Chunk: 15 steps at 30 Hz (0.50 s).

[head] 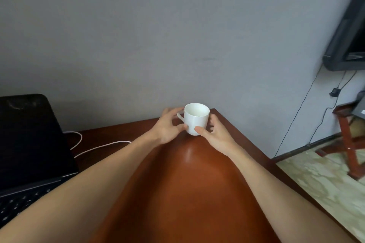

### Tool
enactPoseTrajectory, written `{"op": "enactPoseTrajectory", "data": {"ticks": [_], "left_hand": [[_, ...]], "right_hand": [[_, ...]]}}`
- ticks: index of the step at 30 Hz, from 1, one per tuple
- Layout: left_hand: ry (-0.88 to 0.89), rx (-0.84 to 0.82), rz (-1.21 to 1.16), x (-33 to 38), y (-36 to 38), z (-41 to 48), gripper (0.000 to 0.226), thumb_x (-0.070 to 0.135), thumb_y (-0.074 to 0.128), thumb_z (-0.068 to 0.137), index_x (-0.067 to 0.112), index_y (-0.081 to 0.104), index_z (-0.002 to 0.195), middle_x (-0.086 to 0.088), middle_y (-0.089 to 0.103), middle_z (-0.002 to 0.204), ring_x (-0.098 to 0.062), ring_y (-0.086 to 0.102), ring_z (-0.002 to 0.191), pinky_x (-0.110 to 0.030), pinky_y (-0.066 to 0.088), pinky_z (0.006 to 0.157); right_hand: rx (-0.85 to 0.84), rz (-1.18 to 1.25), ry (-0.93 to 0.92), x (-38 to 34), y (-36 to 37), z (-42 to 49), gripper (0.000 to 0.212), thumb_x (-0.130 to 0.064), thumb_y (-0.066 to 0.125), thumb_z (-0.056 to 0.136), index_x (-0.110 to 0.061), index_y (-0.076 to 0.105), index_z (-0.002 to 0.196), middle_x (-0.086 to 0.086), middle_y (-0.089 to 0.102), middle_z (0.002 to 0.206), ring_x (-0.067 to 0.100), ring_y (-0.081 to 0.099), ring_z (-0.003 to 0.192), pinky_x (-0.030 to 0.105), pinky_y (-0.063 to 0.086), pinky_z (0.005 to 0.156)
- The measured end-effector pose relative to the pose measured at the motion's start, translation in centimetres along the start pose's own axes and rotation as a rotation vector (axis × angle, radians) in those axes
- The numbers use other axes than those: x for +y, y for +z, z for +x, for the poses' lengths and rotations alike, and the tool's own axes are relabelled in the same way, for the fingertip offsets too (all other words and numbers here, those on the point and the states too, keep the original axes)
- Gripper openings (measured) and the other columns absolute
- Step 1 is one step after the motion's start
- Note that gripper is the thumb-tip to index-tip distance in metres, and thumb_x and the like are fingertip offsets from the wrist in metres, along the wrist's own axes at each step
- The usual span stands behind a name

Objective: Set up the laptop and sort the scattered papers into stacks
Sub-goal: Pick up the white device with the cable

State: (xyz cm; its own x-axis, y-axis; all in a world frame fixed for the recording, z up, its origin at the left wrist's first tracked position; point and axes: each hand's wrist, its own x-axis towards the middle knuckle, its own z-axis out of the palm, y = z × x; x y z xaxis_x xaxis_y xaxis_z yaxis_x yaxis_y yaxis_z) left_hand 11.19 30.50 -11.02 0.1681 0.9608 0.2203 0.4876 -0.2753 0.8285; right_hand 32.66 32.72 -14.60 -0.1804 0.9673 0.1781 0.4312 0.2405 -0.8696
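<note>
1. My left hand [167,126] grasps the white mug [197,119] from its handle side. The thumb lies against the lower wall and the fingers curl round by the handle.
2. My right hand [214,134] grasps the same mug from the opposite side. The thumb presses low on the near wall and the fingers are curled round the far right of it.
3. The mug stands upright between both hands at the far right corner of the bench [187,183], with its handle pointing left. Its inside looks pale; I cannot tell whether anything is in it, or whether its base rests fully on the wood.
4. The laptop [29,144] sits open at the left edge of the bench, well apart from the mug. Its dark screen is raised towards the far edge, and my left forearm crosses in front of its keyboard [17,203] at the near left.
5. A white cable [98,147] lies on the bench near the far edge, running in loops from behind the laptop towards my left forearm.
6. A grey wall [158,35] rises behind the far edge.
7. Beyond the right edge, a dark screen [347,35] hangs on the wall, and thin black wires [296,120] run down from it to the pale patterned floor [325,179].
8. A red-brown wooden stand [349,140] is on that floor, near the wall.
</note>
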Motion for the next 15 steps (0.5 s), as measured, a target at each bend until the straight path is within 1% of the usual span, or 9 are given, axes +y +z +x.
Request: {"op": "enactPoseTrajectory", "data": {"ticks": [2, 3, 5, 7, 9, 12, 15], "left_hand": [[0.013, -0.012, 0.026, -0.5, 0.7, 1.2, 0.067, 0.005, 0.073, 0.094, 0.023, 0.048, 0.153, -0.005, 0.039, 0.141, -0.015, 0.055, 0.129, -0.022, 0.034, 0.117], [0.013, -0.017, 0.016, -0.7, 1.1, 1.9, 0.069, 0.005, 0.073, 0.094, 0.024, 0.046, 0.155, -0.004, 0.038, 0.141, -0.016, 0.053, 0.131, -0.026, 0.035, 0.118], [0.01, -0.027, 0.008, -1.3, 2.0, 3.1, 0.073, 0.007, 0.074, 0.093, 0.027, 0.043, 0.156, -0.002, 0.036, 0.144, -0.016, 0.048, 0.134, -0.029, 0.036, 0.118], [0.013, -0.025, 0.022, -1.9, 2.8, 4.2, 0.075, 0.011, 0.075, 0.093, 0.03, 0.042, 0.157, -0.001, 0.034, 0.147, -0.014, 0.042, 0.139, -0.033, 0.032, 0.122], [0.005, -0.021, 0.024, -2.4, 3.3, 5.3, 0.076, 0.013, 0.075, 0.093, 0.029, 0.04, 0.158, -0.001, 0.033, 0.149, -0.013, 0.04, 0.141, -0.035, 0.029, 0.124], [0.004, -0.006, 0.016, -2.7, 4.1, 6.4, 0.077, 0.013, 0.076, 0.093, 0.028, 0.039, 0.159, 0.0, 0.033, 0.149, -0.014, 0.04, 0.142, -0.036, 0.029, 0.124], [-0.001, -0.013, 0.021, -3.0, 4.6, 7.2, 0.077, 0.015, 0.076, 0.093, 0.029, 0.039, 0.158, 0.0, 0.031, 0.148, -0.015, 0.038, 0.143, -0.039, 0.029, 0.124]], "right_hand": [[0.06, -0.076, -0.009, 0.8, -0.4, 0.9, 0.07, -0.058, 0.073, 0.078, -0.037, 0.045, 0.138, -0.013, 0.057, 0.131, 0.006, 0.054, 0.121, 0.04, 0.047, 0.106], [0.089, -0.1, -0.013, 1.2, -0.6, 1.4, 0.071, -0.062, 0.072, 0.075, -0.039, 0.045, 0.137, -0.012, 0.056, 0.13, 0.007, 0.053, 0.121, 0.04, 0.047, 0.105], [0.126, -0.123, -0.009, 2.3, -0.7, 2.3, 0.073, -0.067, 0.069, 0.074, -0.042, 0.045, 0.138, -0.01, 0.056, 0.13, 0.01, 0.052, 0.122, 0.042, 0.046, 0.105], [0.144, -0.137, -0.008, 3.2, -0.9, 2.9, 0.077, -0.072, 0.067, 0.073, -0.043, 0.044, 0.141, -0.008, 0.056, 0.13, 0.012, 0.052, 0.122, 0.044, 0.046, 0.105], [0.155, -0.153, -0.013, 3.7, -1.2, 3.6, 0.074, -0.071, 0.065, 0.075, -0.043, 0.045, 0.141, -0.007, 0.058, 0.126, 0.013, 0.052, 0.121, 0.043, 0.046, 0.105], [0.167, -0.163, -0.043, 4.2, -1.7, 4.5, 0.06, -0.063, 0.064, 0.079, -0.041, 0.052, 0.134, -0.008, 0.062, 0.116, 0.013, 0.056, 0.114, 0.044, 0.05, 0.1], [0.157, -0.165, -0.025, 5.0, -1.9, 5.3, 0.057, -0.065, 0.063, 0.082, -0.044, 0.051, 0.133, -0.008, 0.064, 0.116, 0.013, 0.059, 0.114, 0.047, 0.052, 0.099]]}}
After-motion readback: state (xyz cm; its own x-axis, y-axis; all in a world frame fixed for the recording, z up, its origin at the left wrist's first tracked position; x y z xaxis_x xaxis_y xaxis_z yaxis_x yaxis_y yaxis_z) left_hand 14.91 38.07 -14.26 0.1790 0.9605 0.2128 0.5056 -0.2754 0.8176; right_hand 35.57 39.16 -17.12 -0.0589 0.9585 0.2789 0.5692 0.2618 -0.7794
